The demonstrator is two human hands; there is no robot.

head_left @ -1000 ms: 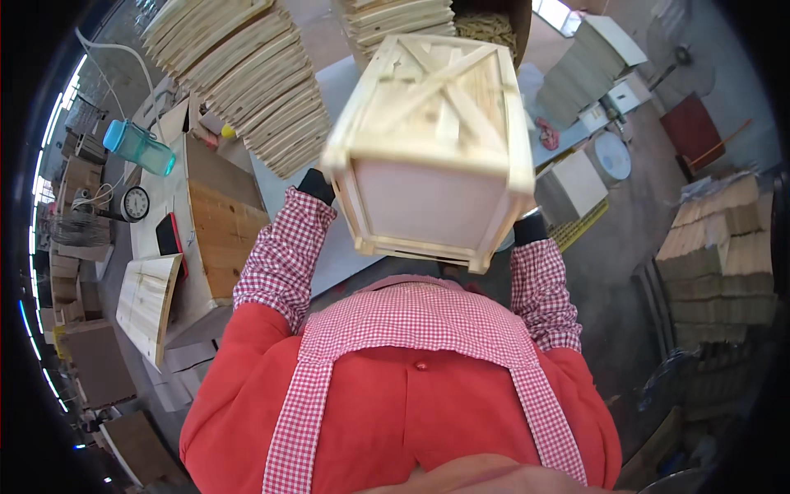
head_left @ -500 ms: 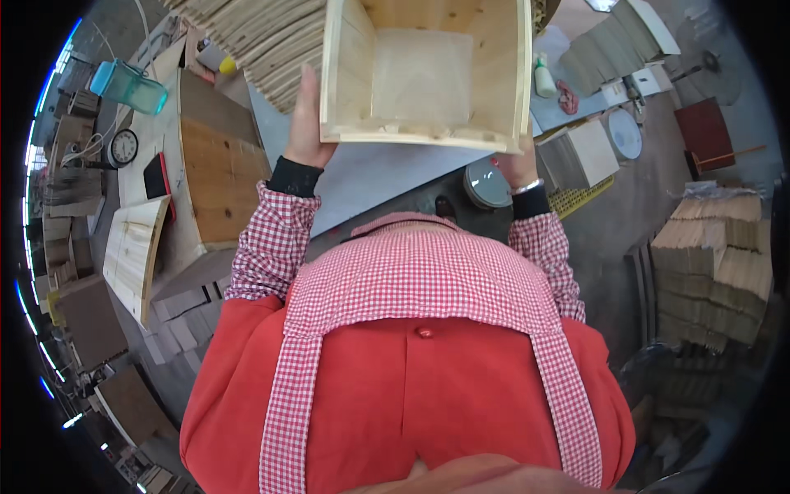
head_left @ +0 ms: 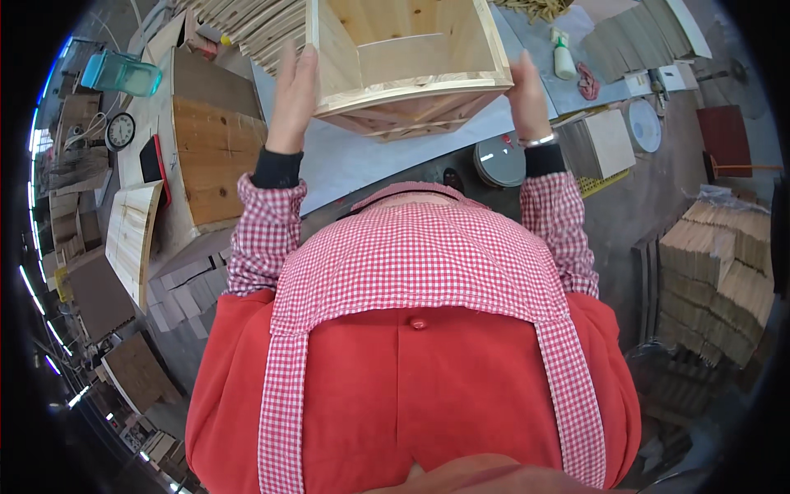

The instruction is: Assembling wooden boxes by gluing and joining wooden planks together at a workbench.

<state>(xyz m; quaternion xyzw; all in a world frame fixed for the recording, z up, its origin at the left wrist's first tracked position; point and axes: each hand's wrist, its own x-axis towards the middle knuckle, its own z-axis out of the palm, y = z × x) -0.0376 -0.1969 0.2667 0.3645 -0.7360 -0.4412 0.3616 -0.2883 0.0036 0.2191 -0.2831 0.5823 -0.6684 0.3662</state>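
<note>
A pale wooden box (head_left: 411, 92) with an open top is tilted between my hands over the grey-white worktable (head_left: 354, 169). Its near outer side carries slanting strips of wood, and a pale flat bottom shows inside. My left hand (head_left: 294, 95) presses flat along the box's left side, thumb and fingers pointing away from me. On the opposite side, my right hand (head_left: 527, 95) bears against the near right corner with its fingertips up. The undersides of both palms and the box's far edge are out of sight.
Thin wooden strips (head_left: 247, 29) lie stacked behind the box. At the right are a white-green bottle (head_left: 564, 59), a crumpled red cloth (head_left: 587, 82) and stacked boards (head_left: 609, 144). A lidded round bucket (head_left: 499, 160) stands below the table. On the left are a wooden case (head_left: 216, 160) and a round clock (head_left: 121, 130).
The box has tipped, bringing its near outer side with the slanting strips into view. My right hand has shifted up from the lower corner onto the side.
</note>
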